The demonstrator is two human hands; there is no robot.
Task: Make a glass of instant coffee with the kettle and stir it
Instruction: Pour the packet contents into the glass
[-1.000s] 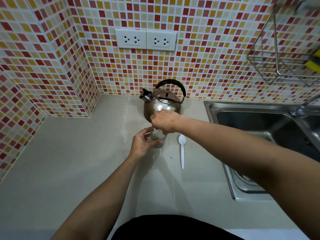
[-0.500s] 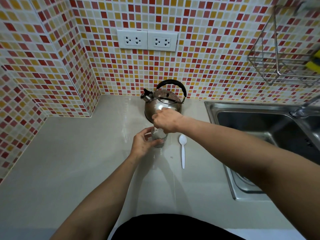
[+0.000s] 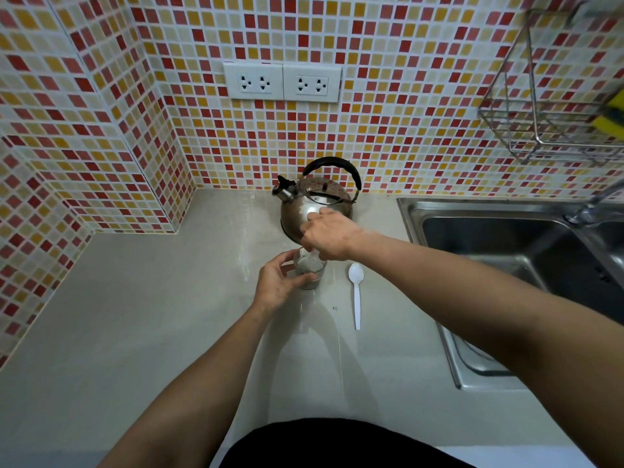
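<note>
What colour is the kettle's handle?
Black, on the kettle's handle, seen in the head view.

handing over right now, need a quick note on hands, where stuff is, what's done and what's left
Left hand: wrapped around the glass, steadying it on the counter.
Right hand: pinched just above the glass rim; what it holds is too small to tell.
Kettle: upright behind the glass, untouched.
Spoon: lying right of the glass.
Done: some pale contents seem to be in the glass.
Left: pour from the kettle, stir with the spoon.
</note>
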